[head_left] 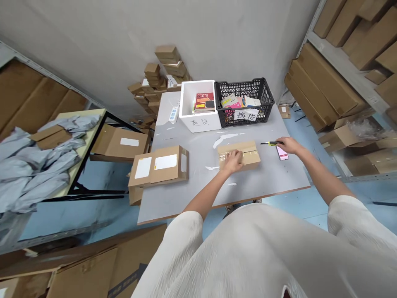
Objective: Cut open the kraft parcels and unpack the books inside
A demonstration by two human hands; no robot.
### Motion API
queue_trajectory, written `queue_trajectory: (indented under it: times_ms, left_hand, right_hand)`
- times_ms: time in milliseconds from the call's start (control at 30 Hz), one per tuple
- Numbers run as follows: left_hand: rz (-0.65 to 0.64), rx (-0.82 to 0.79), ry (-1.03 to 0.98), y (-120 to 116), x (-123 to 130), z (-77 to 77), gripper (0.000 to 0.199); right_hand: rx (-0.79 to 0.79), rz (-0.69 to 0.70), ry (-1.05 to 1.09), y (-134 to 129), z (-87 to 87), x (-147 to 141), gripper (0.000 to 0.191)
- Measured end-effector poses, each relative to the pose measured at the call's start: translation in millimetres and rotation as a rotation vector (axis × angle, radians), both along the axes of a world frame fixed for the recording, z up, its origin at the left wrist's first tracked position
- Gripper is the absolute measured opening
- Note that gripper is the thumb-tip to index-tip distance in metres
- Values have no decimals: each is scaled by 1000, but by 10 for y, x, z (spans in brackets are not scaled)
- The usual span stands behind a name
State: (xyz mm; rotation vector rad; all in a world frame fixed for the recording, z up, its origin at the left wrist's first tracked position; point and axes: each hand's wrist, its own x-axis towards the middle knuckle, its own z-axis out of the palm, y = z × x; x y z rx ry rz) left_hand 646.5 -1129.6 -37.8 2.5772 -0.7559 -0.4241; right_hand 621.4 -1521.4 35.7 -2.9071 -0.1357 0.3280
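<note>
A taped cardboard box (249, 157) lies on the grey table (198, 182) in front of me. My left hand (233, 160) rests on top of its left half, fingers bent against the tape; whether they pinch anything is too small to tell. To the right of the box, my right hand (288, 145) is closed round a yellow and black utility knife (272, 143), whose tip points left toward the box. A phone (282, 152) with a lit pink screen lies just under that hand.
Behind the box stand a white foam bin (201, 123) and a black crate (267, 111), both holding books. Labelled cartons (166, 165) sit at the table's left edge. Shelves of cartons (328, 82) are at the right, and grey bags (46, 165) lie on a side table.
</note>
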Motion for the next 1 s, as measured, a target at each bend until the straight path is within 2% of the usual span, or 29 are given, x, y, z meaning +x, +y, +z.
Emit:
queue_trajectory:
  times_ms: [133, 333, 433, 633, 700, 833, 1000]
  left_hand:
    - [-70, 101, -23, -369, -2, 48, 75]
    - [-106, 201, 6, -483, 42, 31, 68]
    - [-116, 223, 1, -486, 30, 46, 71]
    - [-144, 242, 9, -341, -15, 109, 78]
    - [-154, 241, 11, -253, -22, 127, 78]
    - [-168, 227, 6, -126, -31, 146, 76]
    - [-157, 209, 0, -102, -47, 131, 77]
  right_hand:
    - [101, -76, 14, -42, -94, -82, 39]
    - [253, -55, 38, 87, -371, -219, 42]
    - [269, -13, 36, 187, -456, -168, 43]
    - [58, 87, 59, 399, -480, 23, 40]
    - [45, 114, 102, 469, -478, 50, 40]
    - [127, 109, 140, 589, -498, 38, 38]
    - [353, 23, 289, 573, -527, -62, 36]
